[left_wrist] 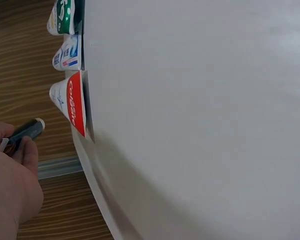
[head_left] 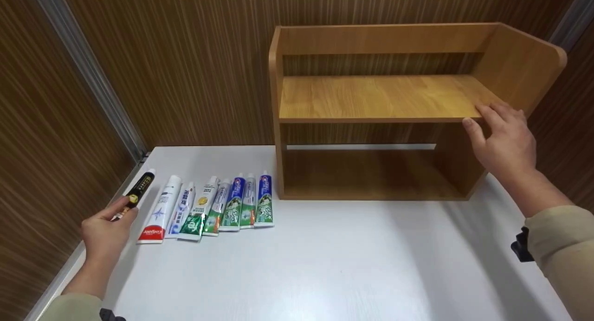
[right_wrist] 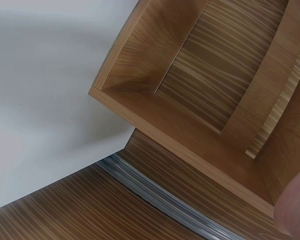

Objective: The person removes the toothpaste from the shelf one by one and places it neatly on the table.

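Note:
My left hand [head_left: 107,229] pinches a black toothpaste tube [head_left: 141,187] with a white cap, at the left end of a row of tubes. In the left wrist view the dark tube [left_wrist: 27,131] sticks out between thumb and fingers. Beside it lies a white and red Colgate tube [head_left: 160,209], then a white and blue tube [head_left: 182,210], a white and green tube [head_left: 199,209] and several more, up to a blue and green tube [head_left: 265,200]. My right hand [head_left: 506,138] rests on the right front edge of a wooden shelf unit [head_left: 380,98], fingers on the upper board.
The shelf unit stands at the back right of a white table [head_left: 325,265], with its lower board [head_left: 362,172] low over the tabletop. Wood-patterned walls [head_left: 185,70] enclose the table at the back and sides. A metal strip [head_left: 93,75] runs down the left corner.

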The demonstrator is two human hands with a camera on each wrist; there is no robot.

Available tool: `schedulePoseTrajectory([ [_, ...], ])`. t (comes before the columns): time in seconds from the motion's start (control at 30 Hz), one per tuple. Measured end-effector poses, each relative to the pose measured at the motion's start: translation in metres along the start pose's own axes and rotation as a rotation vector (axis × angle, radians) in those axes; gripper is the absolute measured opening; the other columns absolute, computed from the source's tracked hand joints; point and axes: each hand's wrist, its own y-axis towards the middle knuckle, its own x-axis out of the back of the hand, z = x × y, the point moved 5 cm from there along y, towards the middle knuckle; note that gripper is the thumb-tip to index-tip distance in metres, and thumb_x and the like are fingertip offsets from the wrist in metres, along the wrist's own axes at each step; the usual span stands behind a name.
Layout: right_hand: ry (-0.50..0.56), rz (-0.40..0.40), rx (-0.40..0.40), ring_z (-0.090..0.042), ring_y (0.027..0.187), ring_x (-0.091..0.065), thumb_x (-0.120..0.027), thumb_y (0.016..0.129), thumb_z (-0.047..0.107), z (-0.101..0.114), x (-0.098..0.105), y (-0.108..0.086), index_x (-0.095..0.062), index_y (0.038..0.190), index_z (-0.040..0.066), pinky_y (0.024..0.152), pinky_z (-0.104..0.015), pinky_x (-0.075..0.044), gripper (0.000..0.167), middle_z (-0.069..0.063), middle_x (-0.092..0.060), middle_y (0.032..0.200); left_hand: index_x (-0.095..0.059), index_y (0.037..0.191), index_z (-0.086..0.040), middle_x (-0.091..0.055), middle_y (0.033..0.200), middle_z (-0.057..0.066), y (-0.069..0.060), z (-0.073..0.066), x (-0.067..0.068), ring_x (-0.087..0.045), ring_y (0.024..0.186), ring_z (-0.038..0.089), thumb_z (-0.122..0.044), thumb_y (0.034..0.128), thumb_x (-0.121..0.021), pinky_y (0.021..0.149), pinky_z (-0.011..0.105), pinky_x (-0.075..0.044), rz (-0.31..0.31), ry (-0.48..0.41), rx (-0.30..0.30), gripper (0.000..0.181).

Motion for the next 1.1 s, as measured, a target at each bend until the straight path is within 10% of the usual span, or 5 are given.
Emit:
schedulePoseTrajectory([
  [0.27,0.013,-0.020,0.019,-0.050,0.153,-0.030,-0.052,0.111,0.043,-0.002,0.001,-0.001,-0.052,0.154,0.001,0.131,-0.054,-0.006,0.059,-0.033,-0.045,0.156,-0.057,0.152,-0.021,-0.043,0.166,0.010,0.002,0.017,-0.005,-0.036,0.154,0.033,-0.028,0.1044,-0.069,0.094,0.013,-0.051,0.082,-0.024,0.086,0.050],
  [0.53,0.012,-0.035,0.025,-0.050,0.152,-0.031,-0.052,0.112,0.041,-0.004,0.001,-0.001,-0.052,0.154,0.001,0.130,-0.054,-0.006,0.058,-0.034,-0.045,0.155,-0.053,0.154,-0.019,-0.041,0.167,0.013,0.003,0.025,-0.014,-0.032,0.156,0.035,-0.028,0.1063,-0.066,0.114,0.035,-0.047,0.129,0.002,0.113,0.050],
  [0.83,-0.008,-0.004,0.006,-0.049,0.154,-0.028,-0.049,0.112,0.043,-0.005,0.003,-0.002,-0.050,0.156,0.002,0.130,-0.055,-0.005,0.060,-0.033,-0.043,0.157,-0.056,0.152,-0.016,-0.040,0.166,0.022,0.006,0.030,-0.017,-0.036,0.144,0.037,-0.026,0.1060,-0.067,0.074,0.015,-0.050,0.134,0.023,0.130,0.049],
  [1.1,-0.013,0.002,-0.001,-0.049,0.154,-0.028,-0.050,0.112,0.043,-0.005,0.003,-0.002,-0.050,0.156,0.003,0.131,-0.054,-0.005,0.060,-0.032,-0.043,0.158,-0.045,0.160,-0.016,-0.030,0.170,0.023,0.007,0.036,-0.017,-0.032,0.152,0.041,-0.023,0.1047,-0.069,0.113,0.043,-0.049,0.190,0.025,0.147,0.061],
])
